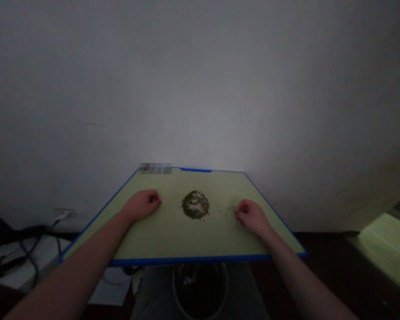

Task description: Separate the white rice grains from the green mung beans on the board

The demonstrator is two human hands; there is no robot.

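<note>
Head view: two bare hands frame a mixed heap of dark green beans and whitish grains (195,205) on a pale, blue-edged surface (173,240).
The left hand (142,205) rests with fingers curled closed; whether anything is inside cannot be told. The heap lies between both hands' fingers, touching neither, nearer the left. The right hand's (252,216) fingers appear pinched on a clear plastic bag (234,222), spread faintly beneath them; two stray beans (226,214) lie just left of those fingertips. Below the fingers, past the near edge, sits a round bowl (227,282). Progress, as judged: contents are out, green and white together, with no separate piles made.
</note>
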